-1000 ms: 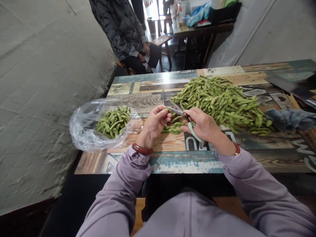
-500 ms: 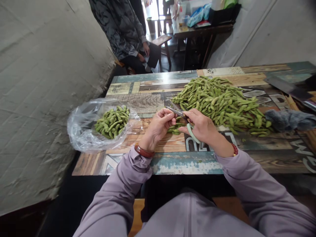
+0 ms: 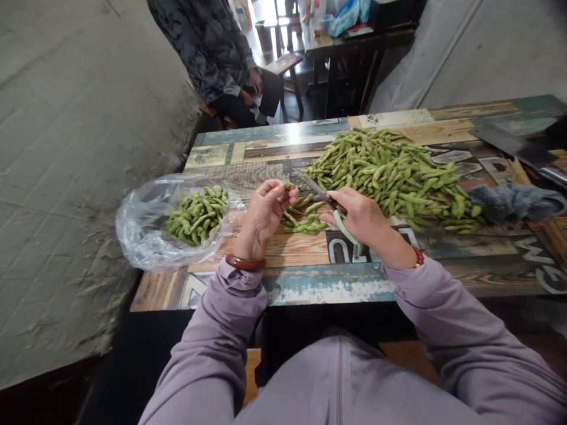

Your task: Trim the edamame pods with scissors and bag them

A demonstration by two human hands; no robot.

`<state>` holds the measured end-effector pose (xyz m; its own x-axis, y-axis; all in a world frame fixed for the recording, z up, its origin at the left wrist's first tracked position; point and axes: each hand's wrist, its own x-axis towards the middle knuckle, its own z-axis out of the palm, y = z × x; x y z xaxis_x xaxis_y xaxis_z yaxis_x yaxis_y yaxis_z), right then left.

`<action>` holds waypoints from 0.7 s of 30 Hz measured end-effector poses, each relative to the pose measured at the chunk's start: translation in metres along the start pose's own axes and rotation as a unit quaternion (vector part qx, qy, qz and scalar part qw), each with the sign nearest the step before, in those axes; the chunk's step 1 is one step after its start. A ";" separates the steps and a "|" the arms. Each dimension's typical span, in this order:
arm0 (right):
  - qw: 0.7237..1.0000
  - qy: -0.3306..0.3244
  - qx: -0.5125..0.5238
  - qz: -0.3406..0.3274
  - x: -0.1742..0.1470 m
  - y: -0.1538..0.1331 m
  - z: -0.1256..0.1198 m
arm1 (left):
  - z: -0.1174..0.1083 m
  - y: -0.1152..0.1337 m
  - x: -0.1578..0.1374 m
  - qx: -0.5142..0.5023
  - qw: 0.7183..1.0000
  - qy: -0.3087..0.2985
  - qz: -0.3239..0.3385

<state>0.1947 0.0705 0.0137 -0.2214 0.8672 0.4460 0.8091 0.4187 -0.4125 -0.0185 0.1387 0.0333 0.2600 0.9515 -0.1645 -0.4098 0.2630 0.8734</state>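
Note:
Between the thumb and fingers of my left hand [image 3: 266,209] is a green soybean pod [image 3: 287,185], mostly covered by the fingertips. My right hand [image 3: 361,218] grips a pair of scissors [image 3: 339,224] by light green handles, the blades pointing up and left toward the left fingertips without touching them. Several loose pods [image 3: 305,223] lie on the table below and between my hands. A big heap of soybean pods [image 3: 385,171] spreads just beyond my right hand. Left of my left hand, a clear plastic bag [image 3: 142,230] lies open with pods [image 3: 199,215] inside.
The patterned wooden table [image 3: 305,289] meets a grey wall [image 3: 80,147] on the left. At the right lie a cleaver [image 3: 509,144] and a grey cloth [image 3: 516,202]. Across the table sits a person [image 3: 212,59], near a wooden stool [image 3: 284,64] and a cluttered side table [image 3: 358,41].
My left hand has moved left and up, away from the scissors, with a pod now showing in its fingers. The scissor blades have moved apart from that hand. The view has shifted slightly.

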 end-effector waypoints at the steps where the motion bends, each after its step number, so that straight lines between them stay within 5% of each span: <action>1: 1.000 0.010 -0.002 0.004 0.000 0.002 0.000 | -0.003 0.003 0.002 -0.015 1.000 0.016 0.004; 6: 1.000 0.018 -0.001 0.006 0.000 0.004 0.000 | -0.014 0.008 0.010 -0.007 0.998 0.061 -0.006; 11: 1.000 0.012 -0.003 0.003 0.000 0.002 0.000 | -0.016 -0.006 0.017 0.160 0.985 0.055 0.046; 13: 1.000 0.012 -0.007 0.003 0.000 0.002 0.000 | -0.016 -0.011 0.020 0.297 0.947 0.055 0.106; 18: 1.000 0.003 -0.012 0.000 0.000 0.001 0.002 | -0.017 -0.015 0.023 0.570 0.798 0.066 0.183; 21: 1.000 0.001 -0.013 0.000 0.000 0.001 0.003 | -0.014 -0.017 0.022 0.623 0.762 0.037 0.173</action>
<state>0.1938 0.0713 0.0106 -0.2208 0.8666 0.4475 0.8229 0.4118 -0.3915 -0.0180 0.1578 0.0077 0.2559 0.9482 0.1884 0.7176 -0.3169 0.6202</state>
